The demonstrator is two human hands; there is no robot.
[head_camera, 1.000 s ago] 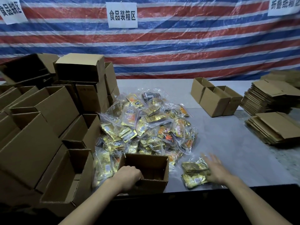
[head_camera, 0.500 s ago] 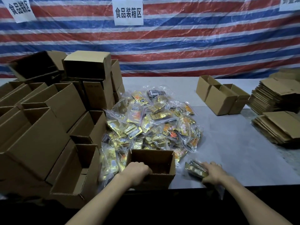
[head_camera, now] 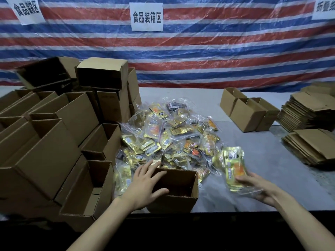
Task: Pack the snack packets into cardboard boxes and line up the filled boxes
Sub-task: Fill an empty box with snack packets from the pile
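My left hand [head_camera: 145, 185] rests flat, fingers spread, on the left rim of the open box [head_camera: 174, 203], apparently to steady it for loading. My right hand [head_camera: 257, 187] grips a bag of snack packets [head_camera: 233, 169] just right of the box, above the worktop [head_camera: 272, 156]. The box interior is dark, so I cannot make out its contents. The packet count is unreadable.

A tarpaulin [head_camera: 217, 57] with red, white and blue stripes covers the whole back wall, under a wrinkled clear plastic film [head_camera: 262, 28]. Three white paper signs with black Chinese characters hang on it: a left sign [head_camera: 27, 10], a middle sign [head_camera: 147, 16] and a right sign [head_camera: 324, 8] cut by the frame edge. The table [head_camera: 262, 160] has a pale grey top, and the light is dim.
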